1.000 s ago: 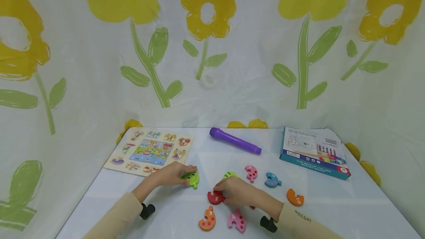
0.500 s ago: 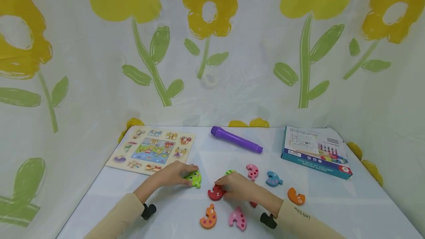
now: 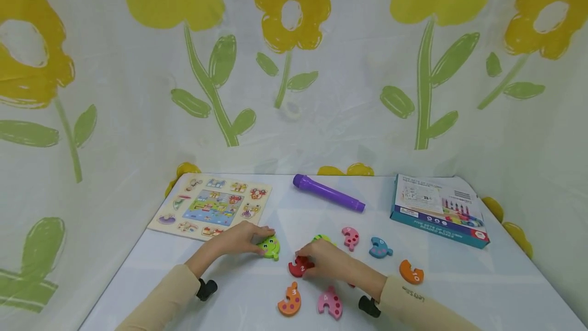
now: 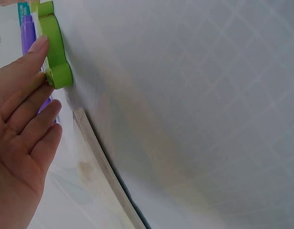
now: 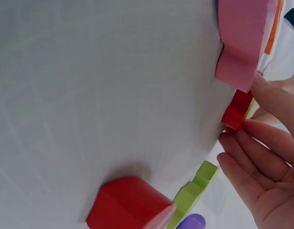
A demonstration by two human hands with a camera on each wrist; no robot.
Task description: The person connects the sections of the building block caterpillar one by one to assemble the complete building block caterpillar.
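In the head view my left hand [image 3: 236, 240] pinches a green smiling-face puzzle piece [image 3: 271, 247] between thumb and fingers at its left side. The left wrist view shows that green piece [image 4: 55, 45] standing edge-on, low at the table. To its right, my right hand [image 3: 332, 261] pinches a red puzzle piece numbered 2 [image 3: 297, 268] by its right side; the fingers cover part of it. A green striped piece [image 3: 323, 238] is partly hidden behind the right hand. Close in front lie an orange piece numbered 3 [image 3: 290, 300] and a pink piece numbered 4 [image 3: 330, 304].
Right of the hands lie a pink dotted piece [image 3: 351, 239], a blue piece [image 3: 379, 248] and an orange piece numbered 10 [image 3: 411, 273]. Another red piece [image 5: 130, 205] lies under the right forearm. Farther back are a picture board [image 3: 213, 208], a purple tube [image 3: 328, 193] and a box [image 3: 438, 211].
The right hand has turned the red piece slightly and shifted it a little away from the body. The left hand keeps its hold on the green piece. The head view has shifted slightly.
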